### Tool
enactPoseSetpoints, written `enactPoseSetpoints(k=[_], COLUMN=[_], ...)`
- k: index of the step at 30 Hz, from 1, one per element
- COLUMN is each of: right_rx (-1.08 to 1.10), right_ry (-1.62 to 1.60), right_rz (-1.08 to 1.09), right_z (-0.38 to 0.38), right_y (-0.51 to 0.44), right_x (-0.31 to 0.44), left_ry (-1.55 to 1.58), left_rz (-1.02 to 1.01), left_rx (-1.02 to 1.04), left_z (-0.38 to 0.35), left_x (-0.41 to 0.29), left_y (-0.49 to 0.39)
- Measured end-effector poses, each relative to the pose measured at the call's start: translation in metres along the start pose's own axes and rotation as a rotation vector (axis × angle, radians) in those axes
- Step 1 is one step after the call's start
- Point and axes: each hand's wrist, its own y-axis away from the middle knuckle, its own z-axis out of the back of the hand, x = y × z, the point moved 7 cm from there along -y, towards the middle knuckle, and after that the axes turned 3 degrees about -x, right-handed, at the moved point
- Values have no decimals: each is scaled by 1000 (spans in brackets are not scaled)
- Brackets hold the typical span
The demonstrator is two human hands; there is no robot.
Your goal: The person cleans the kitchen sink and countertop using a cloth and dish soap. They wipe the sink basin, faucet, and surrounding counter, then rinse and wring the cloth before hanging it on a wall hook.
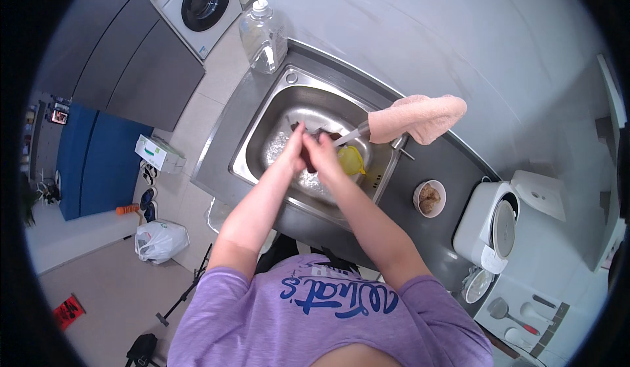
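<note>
Both my hands are together over the stainless steel sink [266,126]. Between my left hand [294,150] and my right hand [322,155] is a limp dark brown item [310,162], perhaps a cloth. Parts of it stick out beyond my fingers, and my hands hide the rest. A stream of water [347,137] falls from the faucet [364,129] beside my right hand. To the right of that hand, a yellow plastic strainer [350,160] lies in the sink. Water wets the basin floor.
A pink towel [416,118] is draped over the faucet. A clear pump bottle [266,40] stands at the sink's far left corner. Right of the sink are a white bowl [417,199] of brownish lumps and a white rice cooker [472,224] with its lid raised.
</note>
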Motion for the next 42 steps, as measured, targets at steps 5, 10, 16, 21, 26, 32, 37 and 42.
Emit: enactPoseSetpoints(k=[5, 10, 16, 21, 26, 32, 37, 42], right_rx=[-376, -309, -290, 149, -95, -193, 143, 117], right_ry=[-335, -252, -610, -561, -672, -898, -856, -604], right_rz=[-62, -87, -221, -498, -213, -448, -433, -517], right_z=[59, 42, 49, 26, -8, 19, 14, -4], right_y=[-27, -28, -50, -45, -17, -30, -7, 9], right_x=[-28, -58, -59, -58, -64, -87, -58, -40], left_ry=[-365, 6, -521, -544, 36, -401, -1050, -914], left_rz=[-181, -157, -585, -674, -227, -694, -1360, -849], left_rx=[5, 16, -100, -295, -208, -141, -343, -309], left_z=[-53, -56, -41, -7, 18, -19, -44, -29], left_x=[45, 35, 20, 0, 7, 23, -5, -23], left_y=[37, 39, 48, 37, 4, 37, 71, 29])
